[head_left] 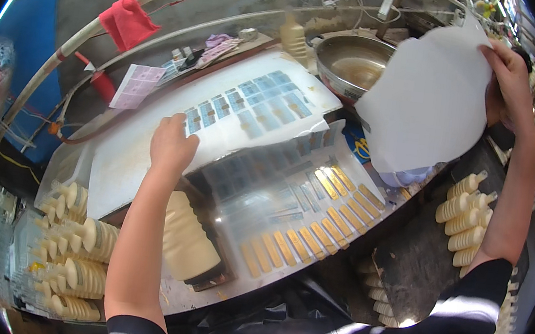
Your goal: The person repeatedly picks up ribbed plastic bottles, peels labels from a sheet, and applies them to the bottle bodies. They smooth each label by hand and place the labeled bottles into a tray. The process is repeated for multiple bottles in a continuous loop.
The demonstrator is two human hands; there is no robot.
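Note:
Raised at the upper right, my right hand (511, 86) pinches the edge of a large, limp white sheet (427, 99). The sheet hangs down and hides part of what lies behind it. My left hand (173, 144) rests on the slanted white board (123, 157), its fingers curled at the left end of the blue printed labels (248, 102); whatever they hold is hidden. Below the board, gold strip labels (301, 243) lie in rows on a glossy surface. A cream ribbed bottle (188, 237) lies near my left forearm.
A metal basin (352, 61) stands behind the board, beside an upright cream bottle (293, 41). Stacked cream bottles (80, 277) crowd the left side, with more bottles (467, 213) at the right. A red cloth (129, 22) hangs on a bent pipe. Yellow-handled scissors (361, 148) lie by the sheet.

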